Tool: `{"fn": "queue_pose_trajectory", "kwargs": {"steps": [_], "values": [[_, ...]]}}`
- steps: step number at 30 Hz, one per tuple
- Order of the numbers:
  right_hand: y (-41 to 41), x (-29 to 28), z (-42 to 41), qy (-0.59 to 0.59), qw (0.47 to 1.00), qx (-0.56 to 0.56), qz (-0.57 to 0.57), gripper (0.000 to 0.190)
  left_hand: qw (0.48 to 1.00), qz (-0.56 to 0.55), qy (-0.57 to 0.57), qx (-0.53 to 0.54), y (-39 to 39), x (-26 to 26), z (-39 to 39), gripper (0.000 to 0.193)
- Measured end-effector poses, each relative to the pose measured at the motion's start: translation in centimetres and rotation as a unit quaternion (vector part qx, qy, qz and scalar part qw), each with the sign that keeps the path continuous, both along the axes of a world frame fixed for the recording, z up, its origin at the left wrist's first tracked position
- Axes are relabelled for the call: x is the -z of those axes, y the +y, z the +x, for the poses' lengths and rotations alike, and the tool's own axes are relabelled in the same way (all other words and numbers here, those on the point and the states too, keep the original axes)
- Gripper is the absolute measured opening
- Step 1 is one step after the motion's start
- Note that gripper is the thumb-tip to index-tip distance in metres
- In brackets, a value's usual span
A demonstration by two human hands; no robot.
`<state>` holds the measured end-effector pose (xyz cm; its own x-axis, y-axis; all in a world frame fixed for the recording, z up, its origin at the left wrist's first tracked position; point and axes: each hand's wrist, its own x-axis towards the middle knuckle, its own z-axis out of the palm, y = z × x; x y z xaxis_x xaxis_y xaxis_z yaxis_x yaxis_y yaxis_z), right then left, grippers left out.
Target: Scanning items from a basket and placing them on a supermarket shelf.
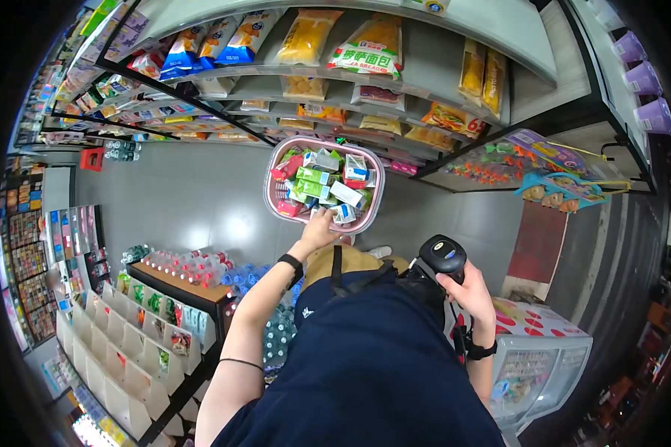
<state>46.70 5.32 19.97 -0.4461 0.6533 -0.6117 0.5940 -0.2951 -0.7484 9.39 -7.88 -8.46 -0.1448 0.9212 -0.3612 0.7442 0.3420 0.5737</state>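
A pink plastic basket (269,187) full of small drink cartons stands in front of me. Green cartons (313,175), white-and-blue cartons (355,166) and red cartons (289,208) lie in it at mixed angles. My left hand (320,228) reaches over the basket's near rim, with its fingertips among the nearest cartons. Whether those fingers grip a carton or only touch one is hidden. In my right hand (471,291) is a black handheld barcode scanner (443,251), held to the right of my waist, its head facing up and away from the basket.
Shelves ahead hold bagged bread (369,47) and other packets. Bottled drinks (187,265) stand beside a wooden-topped counter (179,284) at left, near a white divided rack (128,357). A glass-topped freezer (537,369) is at right. Toys hang on a shelf end (562,193).
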Motion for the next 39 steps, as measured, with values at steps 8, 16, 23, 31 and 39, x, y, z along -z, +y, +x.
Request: {"fn": "queue_pose_trajectory", "kwargs": {"steps": [8, 16, 23, 31, 39], "values": [[-0.9, -1.3, -0.9, -0.037, 0.999, 0.021, -0.005, 0.045, 0.991, -0.062, 0.115, -0.019, 3.9, 3.9, 3.1, 0.069], [-1.7, -1.5, -1.8, -0.039, 0.998, 0.024, -0.042, 0.045, 0.992, 0.001, 0.114, -0.059, 3.0, 6.7, 3.3, 0.052], [-0.9, -1.7, -3.5, -0.029, 0.998, -0.006, -0.055, 0.043, 0.979, 0.149, 0.014, -0.141, 0.8, 0.6, -1.1, 0.065], [0.4, -2.7, -8.0, 0.006, 0.988, -0.147, -0.053, 0.048, 0.829, 0.027, -0.46, -0.317, -1.5, -10.6, -5.6, 0.046], [0.6, -5.3, -11.1, 0.059, 0.963, -0.263, -0.007, 0.055, 0.709, 0.122, -0.625, -0.302, -1.5, -17.5, -3.2, 0.04]]}}
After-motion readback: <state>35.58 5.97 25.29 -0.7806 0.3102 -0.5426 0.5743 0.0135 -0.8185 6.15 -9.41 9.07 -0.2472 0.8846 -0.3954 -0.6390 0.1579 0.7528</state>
